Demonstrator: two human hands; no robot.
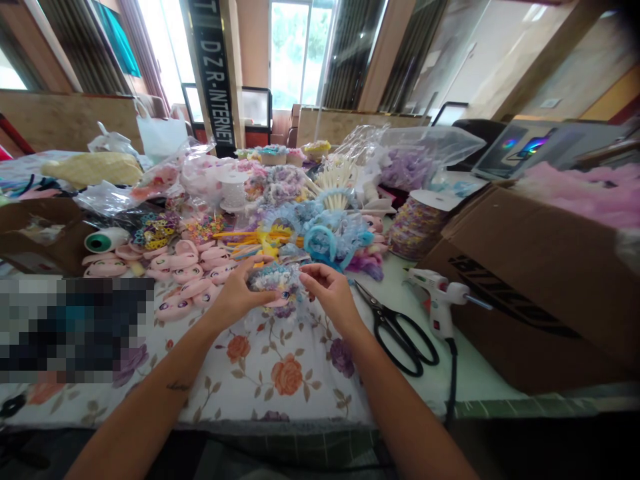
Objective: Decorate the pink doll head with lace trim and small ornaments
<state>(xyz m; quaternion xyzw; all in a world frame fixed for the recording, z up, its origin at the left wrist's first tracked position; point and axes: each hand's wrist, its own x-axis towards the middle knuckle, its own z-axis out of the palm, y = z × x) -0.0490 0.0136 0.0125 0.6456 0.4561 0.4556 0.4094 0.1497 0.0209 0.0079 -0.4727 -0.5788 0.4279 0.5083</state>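
Note:
Above the flowered cloth, my left hand (244, 292) is closed around a doll head (276, 300) wrapped in fluffy blue, white and purple trim (273, 279). One painted eye of the head shows below the trim. My right hand (324, 288) is at the head's right side, thumb and forefinger pinched together at the edge of the trim. Left of my left hand lie several pink doll heads (183, 270) with painted eyes. Black-handled scissors (400, 333) lie to the right of my right forearm, with a white glue gun (440, 300) beyond them.
A brown cardboard box (530, 293) stands at the right, pink fluff above it. Behind my hands are a blue headband (320, 241), a spool of colourful trim (420, 223) and plastic bags of supplies. At left, an open carton (43, 233) sits near a large eyeball (106, 240).

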